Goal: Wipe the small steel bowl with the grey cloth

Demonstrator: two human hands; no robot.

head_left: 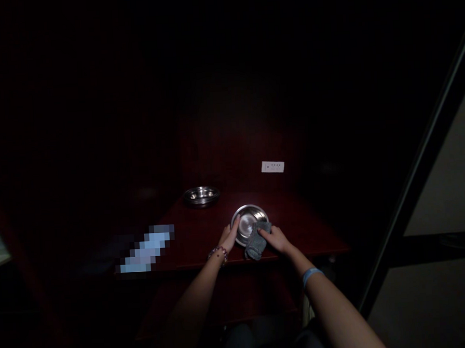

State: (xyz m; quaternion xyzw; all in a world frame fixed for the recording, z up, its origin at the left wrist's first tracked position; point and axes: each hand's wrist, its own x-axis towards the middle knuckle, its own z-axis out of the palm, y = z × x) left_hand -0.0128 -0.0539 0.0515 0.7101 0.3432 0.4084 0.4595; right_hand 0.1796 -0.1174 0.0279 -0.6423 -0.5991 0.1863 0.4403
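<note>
A shiny steel bowl (pixel 249 221) rests on the dark red table (pixel 305 227) near its front edge. My left hand (pixel 230 235) grips the bowl's left rim, fingers curled around it. My right hand (pixel 275 238) presses a grey cloth (pixel 255 244) against the bowl's right inner side, fingers closed on the cloth. A beaded bracelet sits on my left wrist and a blue band on my right.
A second steel bowl (pixel 201 195) stands farther back to the left. A white socket plate (pixel 272 166) shows on the dark wall behind. A blurred pale object (pixel 146 249) lies at the table's left. A dark frame (pixel 415 175) runs diagonally at right.
</note>
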